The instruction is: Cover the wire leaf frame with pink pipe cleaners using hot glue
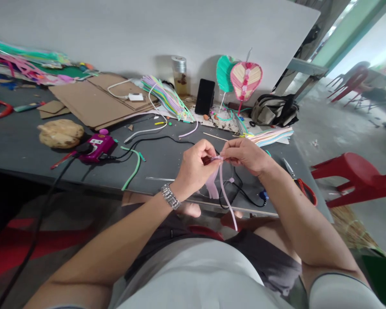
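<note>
Head view: just right of the frame's centre, a lilac strip (225, 195) caught at its bunched upper end, above the near part of a grey table (167, 159). Held directly between left hand (193, 165) and right hand (242, 155), so about equally near to both, with no gap to either set of fingertips. On the left of the bunch, thumb and index finger closed in a tight pinch, the other fingers loosely curled. On the right of it, thumb and index finger likewise nipped together at the top edge; hard to tell exactly how much of the strip within that grip.

Below the fingers, toward the lower middle of the frame, long axis of the loose tail running down and slightly rightward, with the tip hanging past the table's front edge. Just left of this tail, a broader lilac piece (212, 186) hanging below the left fingertips; impossible to tell whether joined to the strip or separate. Right of the tail, near but clear of both hands, a small lilac piece (231, 180) beside the loops of a black cable (244, 194).
</note>
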### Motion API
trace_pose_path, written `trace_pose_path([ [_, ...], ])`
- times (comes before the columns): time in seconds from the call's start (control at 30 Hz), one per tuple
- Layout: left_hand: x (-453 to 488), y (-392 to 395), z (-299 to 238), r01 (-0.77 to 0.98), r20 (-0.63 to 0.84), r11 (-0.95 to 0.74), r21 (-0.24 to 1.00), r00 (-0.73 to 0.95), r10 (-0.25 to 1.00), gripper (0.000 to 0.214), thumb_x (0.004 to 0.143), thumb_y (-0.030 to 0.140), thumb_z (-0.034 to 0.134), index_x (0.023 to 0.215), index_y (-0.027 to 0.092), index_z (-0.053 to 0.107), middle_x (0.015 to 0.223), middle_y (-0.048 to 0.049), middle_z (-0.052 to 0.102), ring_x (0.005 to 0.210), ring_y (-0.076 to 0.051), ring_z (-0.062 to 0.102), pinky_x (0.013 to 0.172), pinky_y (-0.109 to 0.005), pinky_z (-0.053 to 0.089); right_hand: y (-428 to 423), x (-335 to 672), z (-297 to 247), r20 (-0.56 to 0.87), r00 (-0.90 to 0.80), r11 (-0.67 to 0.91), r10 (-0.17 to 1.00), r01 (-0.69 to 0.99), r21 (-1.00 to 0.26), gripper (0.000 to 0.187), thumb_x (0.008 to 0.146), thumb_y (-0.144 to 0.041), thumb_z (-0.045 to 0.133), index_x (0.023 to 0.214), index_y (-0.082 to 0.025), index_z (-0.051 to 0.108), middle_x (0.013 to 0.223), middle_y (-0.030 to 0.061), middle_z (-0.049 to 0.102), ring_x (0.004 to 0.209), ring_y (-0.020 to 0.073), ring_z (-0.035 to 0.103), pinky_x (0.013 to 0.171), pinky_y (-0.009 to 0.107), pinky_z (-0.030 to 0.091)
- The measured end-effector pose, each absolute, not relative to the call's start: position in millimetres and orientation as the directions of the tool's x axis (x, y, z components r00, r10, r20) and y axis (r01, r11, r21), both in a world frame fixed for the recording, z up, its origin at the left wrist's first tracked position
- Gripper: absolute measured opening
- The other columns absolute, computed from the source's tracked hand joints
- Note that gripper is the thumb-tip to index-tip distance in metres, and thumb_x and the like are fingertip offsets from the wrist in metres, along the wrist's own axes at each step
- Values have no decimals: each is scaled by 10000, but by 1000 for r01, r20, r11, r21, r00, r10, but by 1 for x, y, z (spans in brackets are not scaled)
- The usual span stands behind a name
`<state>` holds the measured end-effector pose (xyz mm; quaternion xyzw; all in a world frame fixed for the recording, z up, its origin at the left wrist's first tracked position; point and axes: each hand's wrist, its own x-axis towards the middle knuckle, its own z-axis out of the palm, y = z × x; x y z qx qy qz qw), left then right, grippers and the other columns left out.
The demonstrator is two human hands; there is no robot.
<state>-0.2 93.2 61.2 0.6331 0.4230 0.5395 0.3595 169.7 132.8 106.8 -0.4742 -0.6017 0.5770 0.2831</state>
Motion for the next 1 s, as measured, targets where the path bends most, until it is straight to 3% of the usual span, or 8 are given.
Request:
trace_pose_path([
  [0.17,0,94,59,179,396,-400,899,60,916,260,755,173,757,731,217,502,598,46,587,517,-93,493,499,-228,358,138,168,105,-339,-417,-280,843,197,-940,159,542,-260,722,513,-180,587,444,-47,518,387,42,312,403,211,159],
  [0.27,-4,97,58,178,368,-375,910,72,927,257,751,200,760,724,214,505,601,44,587,524,-96,507,504,-222,367,138,168,102,-338,-439,-282,832,188,-941,181,571,-277,722,530,-185,572,454,-51,519,393,46,304,401,209,168],
  [0.37,-8,103,58,164,296,-309,937,97,950,268,721,220,784,718,207,517,617,34,608,540,-106,537,505,-218,381,134,170,98,-98,-403,-41,910,148,-988,171,620,-286,769,667,-177,647,561,-46,597,471,68,412,454,210,278],
  [0.47,-11,105,59,155,259,-274,949,110,960,284,694,226,808,708,200,526,594,44,585,525,-97,518,492,-208,364,128,172,94,190,-365,264,912,166,-950,135,698,-275,768,754,-172,702,674,-21,665,602,103,528,571,237,388],
  [0.6,-9,104,61,130,258,-271,954,108,960,296,698,255,820,713,195,530,613,45,580,539,-91,521,500,-203,370,122,174,91,324,-389,444,862,276,-852,97,789,-244,717,734,-165,728,699,4,689,644,122,553,613,257,405],
  [0.77,-7,102,61,149,302,-313,938,94,949,322,726,309,825,710,197,523,622,44,579,545,-92,524,503,-204,378,122,174,88,321,-369,445,872,323,-835,65,787,-199,703,762,-158,745,727,19,717,671,138,596,637,261,437],
  [1.0,-7,104,59,201,369,-375,905,68,927,290,735,226,796,683,199,512,603,47,575,523,-86,501,496,-204,367,126,173,87,219,-378,351,900,327,-877,71,760,-188,690,764,-151,751,717,22,733,666,142,608,640,260,451],
])
